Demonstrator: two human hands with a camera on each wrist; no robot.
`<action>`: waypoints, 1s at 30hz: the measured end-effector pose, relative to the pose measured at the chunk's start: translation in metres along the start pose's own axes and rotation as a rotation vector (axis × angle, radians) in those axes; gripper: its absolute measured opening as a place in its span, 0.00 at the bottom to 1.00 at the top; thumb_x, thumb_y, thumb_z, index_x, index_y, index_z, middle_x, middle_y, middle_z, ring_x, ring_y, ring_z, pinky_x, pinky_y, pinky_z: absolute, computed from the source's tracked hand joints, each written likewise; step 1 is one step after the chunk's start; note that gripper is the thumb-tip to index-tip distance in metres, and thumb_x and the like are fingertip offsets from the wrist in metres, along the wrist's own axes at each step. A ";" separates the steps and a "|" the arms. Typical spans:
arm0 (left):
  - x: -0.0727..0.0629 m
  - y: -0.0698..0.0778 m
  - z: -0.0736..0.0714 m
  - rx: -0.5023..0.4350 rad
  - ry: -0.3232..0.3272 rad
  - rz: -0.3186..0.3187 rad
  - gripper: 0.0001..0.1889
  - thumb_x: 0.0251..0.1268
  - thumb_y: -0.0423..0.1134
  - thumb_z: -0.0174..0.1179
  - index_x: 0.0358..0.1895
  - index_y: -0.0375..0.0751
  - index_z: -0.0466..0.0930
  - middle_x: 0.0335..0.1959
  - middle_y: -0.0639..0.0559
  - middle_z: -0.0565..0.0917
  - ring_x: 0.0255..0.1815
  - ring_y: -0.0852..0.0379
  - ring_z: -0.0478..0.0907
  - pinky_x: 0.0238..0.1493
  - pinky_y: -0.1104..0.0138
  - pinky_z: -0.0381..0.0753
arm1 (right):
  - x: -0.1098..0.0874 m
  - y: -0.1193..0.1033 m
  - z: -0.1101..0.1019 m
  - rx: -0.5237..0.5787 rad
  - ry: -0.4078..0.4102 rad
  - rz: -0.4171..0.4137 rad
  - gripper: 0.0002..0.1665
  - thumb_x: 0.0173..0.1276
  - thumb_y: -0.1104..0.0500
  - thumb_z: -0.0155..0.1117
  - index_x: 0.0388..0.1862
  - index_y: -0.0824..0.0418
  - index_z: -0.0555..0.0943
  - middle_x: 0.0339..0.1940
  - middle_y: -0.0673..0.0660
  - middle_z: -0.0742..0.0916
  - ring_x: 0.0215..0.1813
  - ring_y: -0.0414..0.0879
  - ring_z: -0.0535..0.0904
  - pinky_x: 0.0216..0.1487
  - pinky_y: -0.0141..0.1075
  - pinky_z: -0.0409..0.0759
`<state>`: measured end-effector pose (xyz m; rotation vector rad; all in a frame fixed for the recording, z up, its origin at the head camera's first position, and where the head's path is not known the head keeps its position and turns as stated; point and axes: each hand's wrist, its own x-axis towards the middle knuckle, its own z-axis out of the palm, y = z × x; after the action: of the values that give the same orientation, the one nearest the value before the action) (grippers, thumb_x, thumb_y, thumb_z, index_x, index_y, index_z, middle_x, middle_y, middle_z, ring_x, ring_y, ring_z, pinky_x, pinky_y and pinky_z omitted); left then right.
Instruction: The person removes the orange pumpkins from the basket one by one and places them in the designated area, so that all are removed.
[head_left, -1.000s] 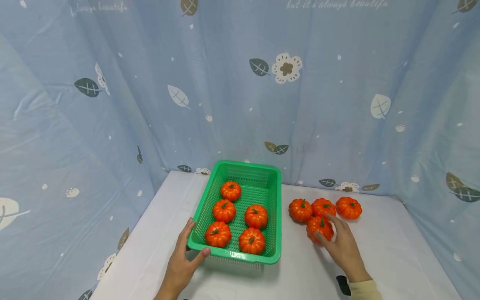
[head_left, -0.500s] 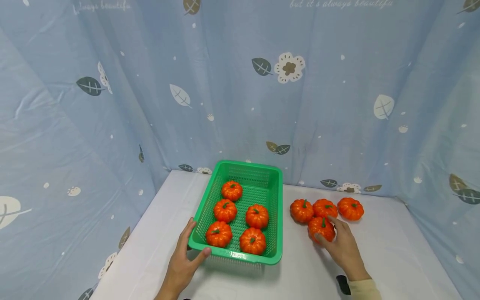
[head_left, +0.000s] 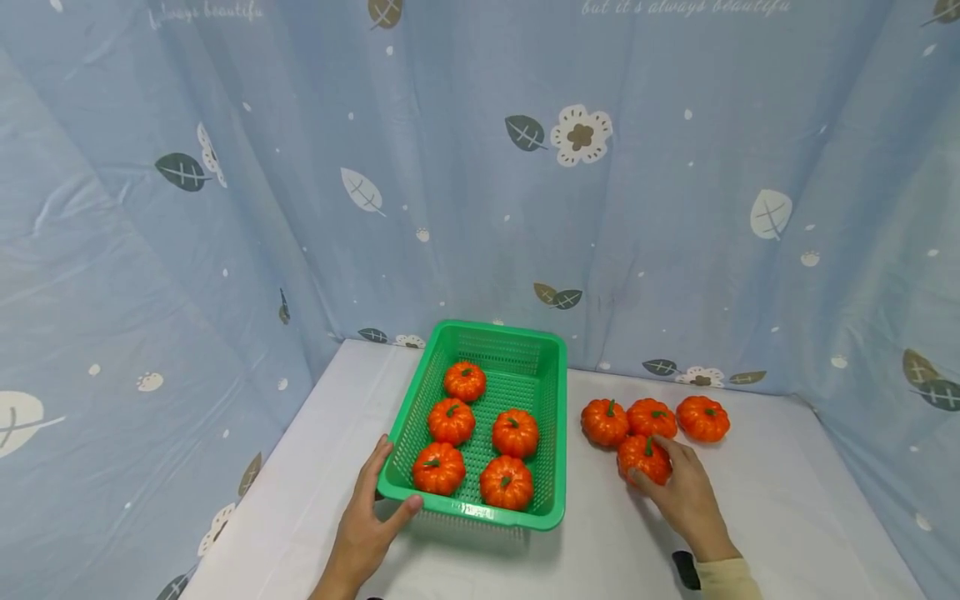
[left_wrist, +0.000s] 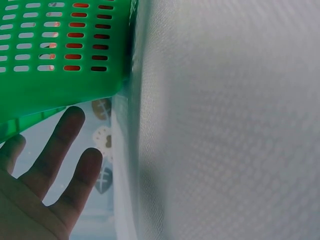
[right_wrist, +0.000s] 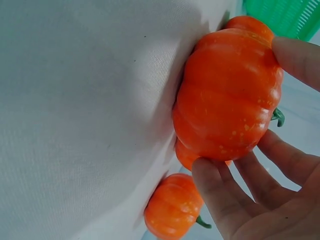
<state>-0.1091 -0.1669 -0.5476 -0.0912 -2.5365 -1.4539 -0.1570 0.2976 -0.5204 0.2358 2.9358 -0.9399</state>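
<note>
My right hand (head_left: 688,504) holds a small orange pumpkin (head_left: 643,460) between thumb and fingers. In the right wrist view, this pumpkin (right_wrist: 227,95) has a green stem pointing away from the white cloth, and fingertips press its side. It appears to sit on the table. My left hand (head_left: 363,525) rests at the near left corner of a green plastic basket (head_left: 558,442), thumb by the front rim. Seen from the left wrist, its fingers (left_wrist: 55,150) are spread and fairly straight beside the basket's perforated wall (left_wrist: 60,85). Several orange pumpkins lie inside, including one (head_left: 506,482) near the front.
Behind the held pumpkin stand three more: a left one (head_left: 604,422), a middle one (head_left: 651,418) and a right one (head_left: 702,418). The white table (head_left: 780,500) ends at a blue patterned curtain (head_left: 450,167) at the back and sides.
The view has shifted very slightly, moving the scene a little to the right. Both hands stay in place, the right one still on the same pumpkin.
</note>
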 end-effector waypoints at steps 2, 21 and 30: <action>0.000 0.000 0.000 -0.002 -0.001 0.000 0.45 0.64 0.49 0.71 0.80 0.67 0.53 0.82 0.61 0.52 0.77 0.61 0.58 0.60 0.69 0.72 | 0.000 0.001 0.000 -0.003 0.001 -0.001 0.51 0.65 0.44 0.73 0.74 0.72 0.63 0.71 0.77 0.65 0.71 0.74 0.60 0.69 0.69 0.60; -0.001 0.000 0.000 -0.007 0.000 -0.007 0.45 0.64 0.49 0.71 0.80 0.67 0.54 0.82 0.60 0.53 0.77 0.60 0.58 0.60 0.71 0.71 | 0.000 0.004 0.005 -0.010 0.004 0.014 0.53 0.63 0.44 0.75 0.75 0.70 0.62 0.71 0.76 0.65 0.70 0.74 0.62 0.66 0.70 0.63; 0.000 0.000 0.000 -0.010 -0.001 0.002 0.45 0.64 0.49 0.71 0.80 0.66 0.54 0.82 0.61 0.53 0.75 0.60 0.60 0.58 0.69 0.73 | -0.002 0.003 0.001 0.000 0.006 0.013 0.54 0.62 0.42 0.75 0.75 0.70 0.62 0.72 0.76 0.64 0.70 0.74 0.61 0.65 0.70 0.64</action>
<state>-0.1095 -0.1669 -0.5478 -0.0965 -2.5290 -1.4666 -0.1549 0.2992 -0.5232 0.2571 2.9358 -0.9398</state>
